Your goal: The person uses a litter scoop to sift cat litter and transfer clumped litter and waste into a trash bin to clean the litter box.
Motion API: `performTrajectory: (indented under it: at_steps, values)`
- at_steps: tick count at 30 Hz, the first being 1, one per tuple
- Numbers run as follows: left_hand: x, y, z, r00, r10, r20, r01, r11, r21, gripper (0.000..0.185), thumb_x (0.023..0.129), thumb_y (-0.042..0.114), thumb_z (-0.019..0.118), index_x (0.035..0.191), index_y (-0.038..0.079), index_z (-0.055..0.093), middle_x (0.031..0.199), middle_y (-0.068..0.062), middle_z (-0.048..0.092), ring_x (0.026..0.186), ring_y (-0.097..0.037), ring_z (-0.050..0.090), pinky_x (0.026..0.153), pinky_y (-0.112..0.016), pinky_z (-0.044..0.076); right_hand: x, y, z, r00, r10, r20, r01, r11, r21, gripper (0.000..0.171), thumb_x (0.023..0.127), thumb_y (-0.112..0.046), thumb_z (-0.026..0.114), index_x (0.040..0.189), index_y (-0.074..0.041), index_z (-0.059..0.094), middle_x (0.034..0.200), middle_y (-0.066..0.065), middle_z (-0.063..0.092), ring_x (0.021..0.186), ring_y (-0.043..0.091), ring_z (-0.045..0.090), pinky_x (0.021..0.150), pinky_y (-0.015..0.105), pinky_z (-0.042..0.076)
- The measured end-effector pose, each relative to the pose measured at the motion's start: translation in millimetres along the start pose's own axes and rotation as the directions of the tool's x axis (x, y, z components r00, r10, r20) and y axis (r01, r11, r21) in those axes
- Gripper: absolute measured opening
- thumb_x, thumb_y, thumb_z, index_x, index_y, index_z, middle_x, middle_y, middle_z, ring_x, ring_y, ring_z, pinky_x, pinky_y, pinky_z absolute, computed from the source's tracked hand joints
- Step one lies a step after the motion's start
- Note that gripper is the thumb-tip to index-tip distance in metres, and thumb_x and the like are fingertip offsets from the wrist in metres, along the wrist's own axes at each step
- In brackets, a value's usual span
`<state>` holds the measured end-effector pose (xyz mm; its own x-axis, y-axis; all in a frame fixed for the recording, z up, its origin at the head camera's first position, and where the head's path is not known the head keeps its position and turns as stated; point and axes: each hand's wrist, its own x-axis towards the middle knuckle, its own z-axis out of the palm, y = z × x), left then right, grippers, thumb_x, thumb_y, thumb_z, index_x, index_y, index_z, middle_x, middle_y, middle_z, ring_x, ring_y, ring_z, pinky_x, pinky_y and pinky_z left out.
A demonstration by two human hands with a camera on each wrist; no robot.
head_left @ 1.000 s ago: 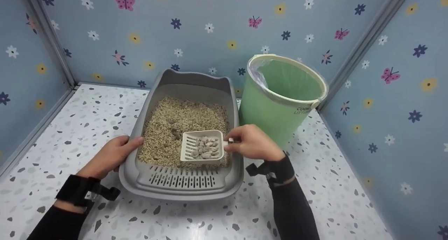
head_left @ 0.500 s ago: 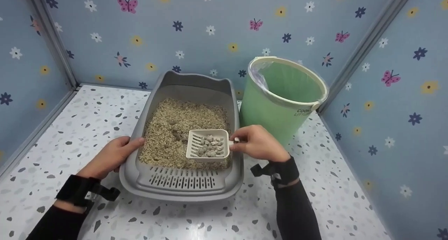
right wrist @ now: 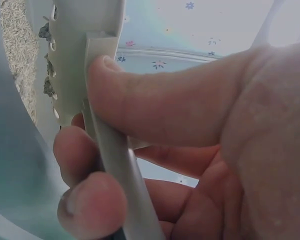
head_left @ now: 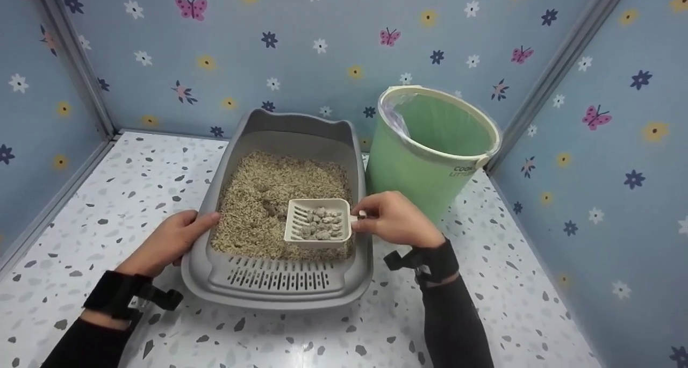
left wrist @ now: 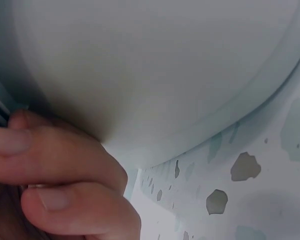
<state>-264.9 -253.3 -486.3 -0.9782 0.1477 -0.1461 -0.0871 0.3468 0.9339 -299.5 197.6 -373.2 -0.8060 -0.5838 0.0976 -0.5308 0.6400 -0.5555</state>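
Note:
A grey litter box [head_left: 279,297] holds tan pellet litter [head_left: 252,223]. My left hand [head_left: 166,242] grips its left rim, thumb over the edge; in the left wrist view the curled fingers [left wrist: 85,207] lie against the outer wall. Over the litter's right front part, a cream slotted litter scoop [head_left: 318,243] carries several grey clumps [head_left: 322,224]. My right hand [head_left: 395,220] holds the scoop by its short handle. In the right wrist view the thumb [right wrist: 155,102] presses along the handle [right wrist: 127,185], fingers curled round the other side, and clump bits poke through the slots.
A green bin [head_left: 408,180] with a cream rim and clear liner stands right of the box, near the back wall. The speckled white surface [head_left: 123,190] is bounded by blue flowered panels [head_left: 301,24] at the back and both sides.
My right hand has shifted the scoop slightly to the right with the clumps in it, then held nearly still. The left hand stays on the box rim.

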Motion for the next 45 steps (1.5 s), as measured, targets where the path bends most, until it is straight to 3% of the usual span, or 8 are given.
performTrajectory:
  at_steps: [13,27,34,45]
  values:
    - [-1.3,1.7,0.5,1.0,0.005,-0.017,-0.005,1.0,0.005,0.058,0.113,0.061,0.058,0.11,0.003,0.054,0.074,-0.002,0.058,0.05,-0.008,0.042,0.042,-0.026,0.039,-2,-5,-5,0.999,0.016,-0.036,-0.016,1.0,0.001,0.008,0.099,-0.019,0.084,0.107,-0.015,0.085,0.083,-0.007,0.073,0.069,0.012,0.065,0.065,0.034,0.056]
    - [0.6,-1.9,0.1,1.0,0.016,-0.007,-0.016,1.0,0.003,0.062,0.114,0.061,0.056,0.118,-0.001,0.056,0.078,-0.004,0.062,0.051,-0.008,0.044,0.043,-0.026,0.04,3,-22,-20,0.999,0.008,-0.038,-0.009,1.0,-0.026,0.013,0.1,-0.022,0.084,0.11,-0.013,0.086,0.087,-0.005,0.076,0.071,0.013,0.066,0.067,0.036,0.058]
    - [0.1,-1.3,0.7,1.0,0.003,-0.008,-0.003,1.0,0.002,0.064,0.113,0.063,0.056,0.119,0.0,0.055,0.079,-0.004,0.062,0.052,-0.009,0.045,0.043,-0.027,0.04,0,-34,-45,0.998,0.041,-0.051,-0.043,0.998,-0.054,0.013,0.101,-0.021,0.083,0.11,-0.013,0.086,0.089,-0.003,0.077,0.077,0.016,0.068,0.075,0.039,0.058]
    - [-1.8,1.9,1.3,1.0,0.005,0.0,-0.005,0.999,-0.037,0.061,0.112,0.062,0.059,0.114,0.001,0.055,0.078,-0.004,0.062,0.051,-0.008,0.046,0.044,-0.026,0.04,-3,-46,-100,0.991,0.093,-0.097,-0.104,0.989,-0.109,0.015,0.106,-0.025,0.079,0.11,-0.012,0.086,0.085,0.004,0.075,0.074,0.018,0.062,0.068,0.034,0.05]
